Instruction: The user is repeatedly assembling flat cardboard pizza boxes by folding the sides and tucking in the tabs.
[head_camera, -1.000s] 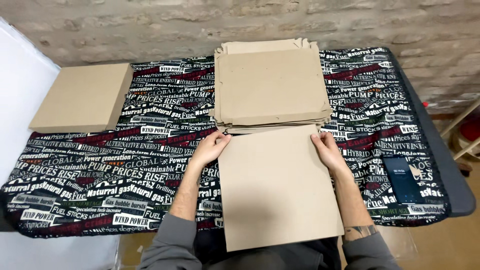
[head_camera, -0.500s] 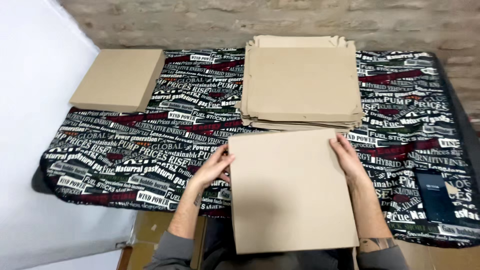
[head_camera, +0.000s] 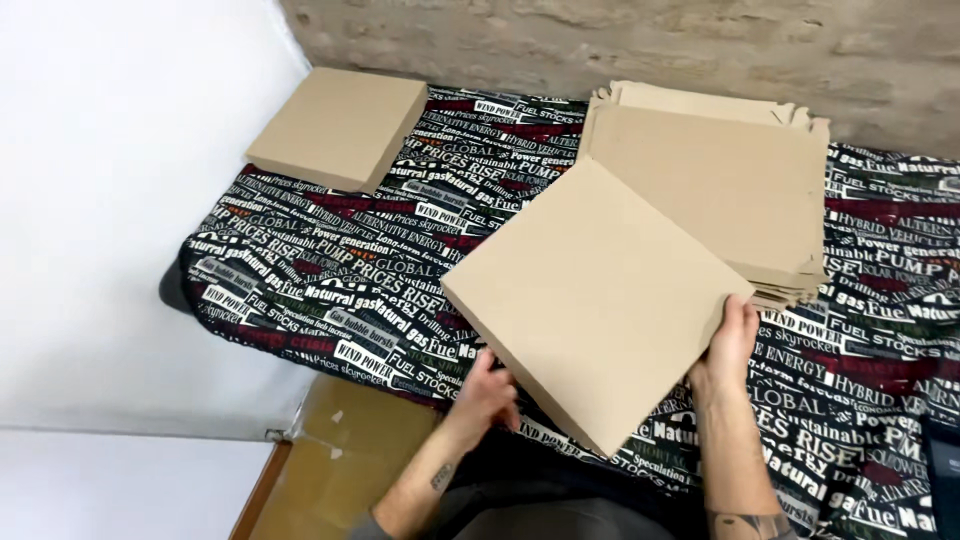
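Two bare hands are seen, and one folded cardboard box (head_camera: 595, 305) is held between them. It is a flat, square, plain brown package, turned cornerwise and tilted, with its far side raised above the table and its near corner low toward the person's lap. The left hand (head_camera: 487, 392) is placed at the box's lower left edge, with the fingers tucked under the cardboard, so how far they are curled cannot be told. The right hand (head_camera: 728, 345) is clasped on the right corner of the box, thumb on the top face and fingers behind it. The box thus lies between the two hands, carried by both, clear of the cloth.

One second closed box (head_camera: 340, 127) of the same brown card is counted at the far left of the table, lying flat by the white wall (head_camera: 110, 200). One stack of flat cardboard blanks (head_camera: 730, 185) is seen at the far right, partly covered by the raised box; notched flaps show along its far edge, and the number of sheets cannot be told.

The table is covered by a black cloth (head_camera: 330, 270) printed all over with white and dark red lettering in bands. A brick wall (head_camera: 620, 40) runs behind the table, and a brown carton (head_camera: 335, 450) stands on the floor below the near left edge.
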